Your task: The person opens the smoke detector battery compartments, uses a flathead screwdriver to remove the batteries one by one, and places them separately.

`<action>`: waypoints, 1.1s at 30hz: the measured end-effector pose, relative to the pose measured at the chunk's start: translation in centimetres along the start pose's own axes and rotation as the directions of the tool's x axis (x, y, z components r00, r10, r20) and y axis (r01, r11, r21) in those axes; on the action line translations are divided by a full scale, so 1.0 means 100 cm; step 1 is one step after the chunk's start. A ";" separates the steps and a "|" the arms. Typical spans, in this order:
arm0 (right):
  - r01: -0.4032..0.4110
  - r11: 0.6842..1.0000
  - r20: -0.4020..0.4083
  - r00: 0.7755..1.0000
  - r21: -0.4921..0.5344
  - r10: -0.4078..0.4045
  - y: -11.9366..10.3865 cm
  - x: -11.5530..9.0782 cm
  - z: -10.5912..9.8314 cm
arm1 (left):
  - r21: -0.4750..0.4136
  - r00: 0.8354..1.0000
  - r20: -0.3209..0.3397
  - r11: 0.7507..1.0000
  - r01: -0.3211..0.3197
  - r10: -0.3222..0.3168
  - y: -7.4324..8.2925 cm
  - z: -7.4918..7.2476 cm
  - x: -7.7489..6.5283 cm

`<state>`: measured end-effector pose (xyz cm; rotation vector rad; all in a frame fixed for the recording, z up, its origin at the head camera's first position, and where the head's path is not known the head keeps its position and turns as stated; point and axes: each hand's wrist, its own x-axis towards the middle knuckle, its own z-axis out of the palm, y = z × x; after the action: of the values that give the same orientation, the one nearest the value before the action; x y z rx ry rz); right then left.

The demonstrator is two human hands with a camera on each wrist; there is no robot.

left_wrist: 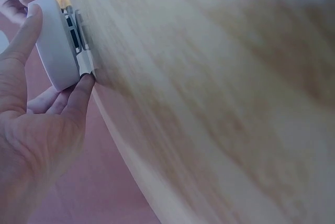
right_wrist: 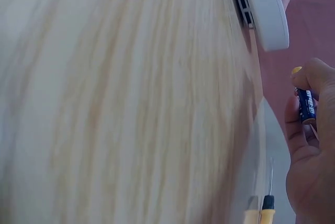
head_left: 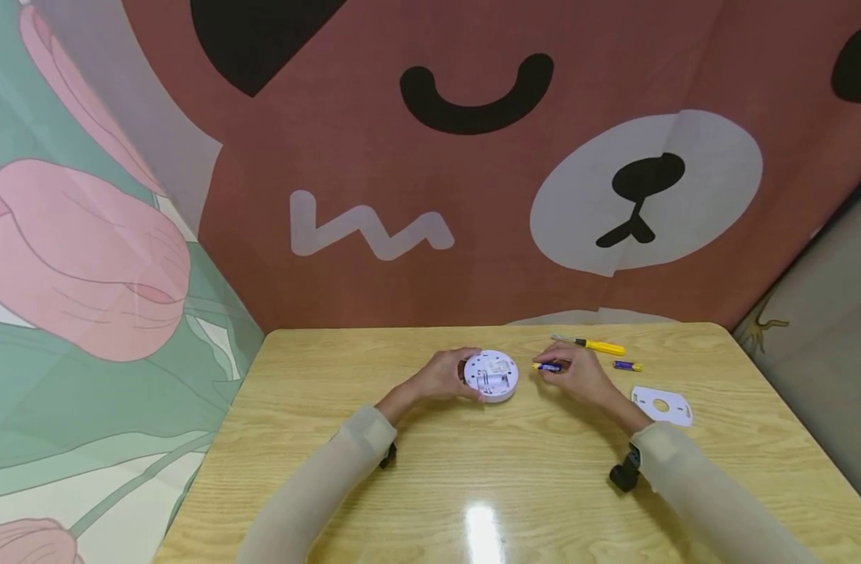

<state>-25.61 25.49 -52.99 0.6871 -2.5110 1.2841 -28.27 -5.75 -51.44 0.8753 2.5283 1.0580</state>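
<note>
My left hand [head_left: 443,374] grips a round white smoke detector [head_left: 502,384] by its left edge, thumb on the near side and fingers on the far side. Its back faces up, showing a label and an uncovered battery compartment; whether a cell lies inside I cannot tell. Dark vent slots show on its table-facing side in the left wrist view. To its right, my right hand [head_left: 578,372] pinches a blue battery [right_wrist: 306,106] with a yellow end between thumb and fingers, apart from the detector. Another blue-and-yellow battery [head_left: 627,365] lies on the table right of that hand.
A yellow-handled screwdriver [head_left: 602,347] lies behind my right hand, near the table's back edge. Beside my right wrist is a white mounting plate [head_left: 645,399] with a round hole. Printed cloth [head_left: 374,290] hangs behind the wooden table [head_left: 430,486].
</note>
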 end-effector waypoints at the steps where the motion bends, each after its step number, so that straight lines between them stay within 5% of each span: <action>1: -0.005 1.000 0.000 1.000 -0.010 0.005 0.001 -0.001 -0.001 | -0.002 1.000 0.002 1.000 0.000 0.000 0.000 0.000 0.000; 33: 0.009 0.983 -0.005 1.000 -0.183 -0.010 0.030 -0.002 -0.039 | 0.001 1.000 -0.004 1.000 0.016 -0.016 0.002 0.001 -0.001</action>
<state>-27.00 30.24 -52.85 0.6513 -2.5756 1.0336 -28.04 -5.66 -51.43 0.8525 2.5348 1.0549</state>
